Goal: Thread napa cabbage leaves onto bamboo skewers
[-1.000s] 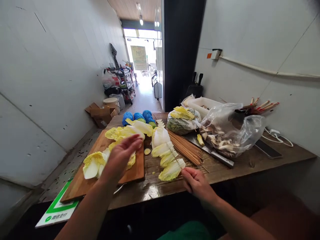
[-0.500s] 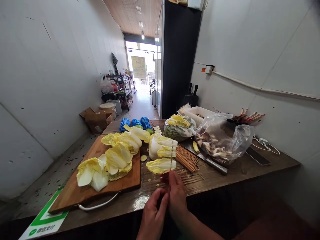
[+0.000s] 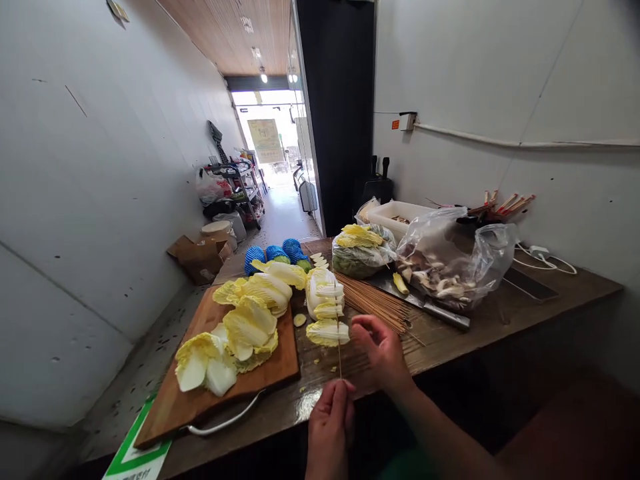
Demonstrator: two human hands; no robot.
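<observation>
My left hand (image 3: pixel 330 417) is closed in a pinch around the lower end of a thin wooden skewer (image 3: pixel 341 363) at the table's near edge. Several yellow-white napa cabbage leaves (image 3: pixel 325 333) are threaded on the skewer, which points away from me. To the right of the lowest leaf, my right hand (image 3: pixel 384 350) is off the skewer, its fingers curled loosely and apart with nothing visible in them. Behind the threaded leaves lies a pale cabbage piece (image 3: pixel 313 291), partly covered by them. A bundle of bare skewers (image 3: pixel 377 301) rests just beyond my right hand.
Loose cabbage leaves (image 3: pixel 250 327) lie on a wooden cutting board (image 3: pixel 285 360) at left. Right of the skewers are a knife (image 3: pixel 447 316) and a clear bag of mushrooms (image 3: pixel 445 277). Behind stand bagged greens (image 3: pixel 357 260), a white bin (image 3: pixel 385 212) and blue-netted vegetables (image 3: pixel 255 259).
My right hand has let go of the skewer and moved right. My left hand now holds the skewer's lower end alone. The camera view has tilted and shifted a little.
</observation>
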